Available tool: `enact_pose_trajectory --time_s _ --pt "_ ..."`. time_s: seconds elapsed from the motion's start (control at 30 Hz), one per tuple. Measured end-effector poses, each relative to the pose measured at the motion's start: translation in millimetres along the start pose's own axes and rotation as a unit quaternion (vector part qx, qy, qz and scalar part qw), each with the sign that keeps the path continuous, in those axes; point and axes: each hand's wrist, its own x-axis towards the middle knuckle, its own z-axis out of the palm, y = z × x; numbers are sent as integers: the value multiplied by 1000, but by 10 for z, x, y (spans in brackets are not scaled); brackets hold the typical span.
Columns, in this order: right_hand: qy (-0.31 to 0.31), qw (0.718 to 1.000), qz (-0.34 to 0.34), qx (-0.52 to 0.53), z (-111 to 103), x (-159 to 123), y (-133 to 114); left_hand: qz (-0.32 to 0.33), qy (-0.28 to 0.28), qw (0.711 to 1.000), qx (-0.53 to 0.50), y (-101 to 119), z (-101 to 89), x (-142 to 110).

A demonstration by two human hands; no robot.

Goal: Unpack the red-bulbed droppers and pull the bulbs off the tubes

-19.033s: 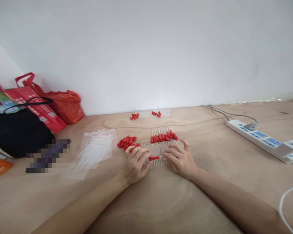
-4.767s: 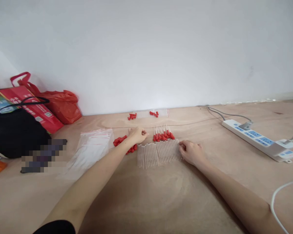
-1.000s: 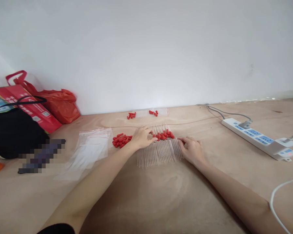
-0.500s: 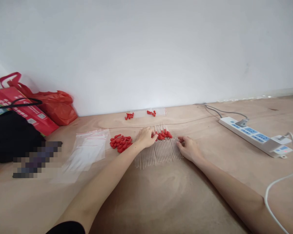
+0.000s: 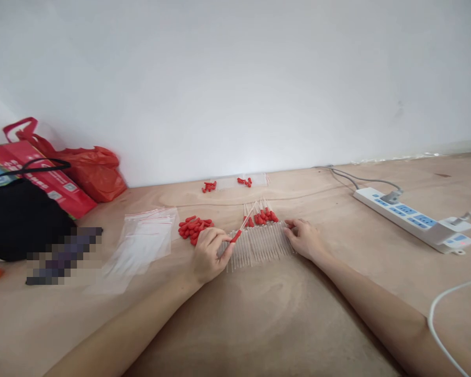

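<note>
Several thin clear tubes (image 5: 267,243) lie side by side in a row on the wooden table. My left hand (image 5: 212,254) is closed in a pinch around the red rubber bulb of a dropper (image 5: 237,234), whose thin stem slants up and away to the right; it may be more than one dropper. At the right end of the row rests my right hand (image 5: 304,238), fingers loosely curled, thumb and forefinger slightly apart, nothing visible between them. Just beyond the tubes lie droppers with red bulbs (image 5: 266,215), stems pointing away. A pile of loose red bulbs (image 5: 195,228) sits beyond my left hand.
Clear zip bags (image 5: 147,241) lie at left, near a black bag (image 5: 23,220) and a red plastic bag (image 5: 96,173). Along the wall are a clear bag (image 5: 230,182) and small red bulb clusters (image 5: 209,186). A power strip (image 5: 408,217) with cables is at right.
My left hand has come back toward me and left from the far side of the tube row, now with a red-bulbed dropper in its pinch. My right hand has stayed in place.
</note>
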Motion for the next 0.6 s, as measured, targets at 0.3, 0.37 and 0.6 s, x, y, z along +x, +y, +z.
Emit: enact_pose_trajectory --time_s 0.3,0.37,0.6 --pt "21 999 6 46 16 0 32 51 5 999 4 -2 -30 -97" --pt "29 998 6 55 29 7 44 53 8 999 8 -5 -29 -101" --pt "135 971 -89 174 -91 -57 -66 70 16 997 21 2 -39 -89"
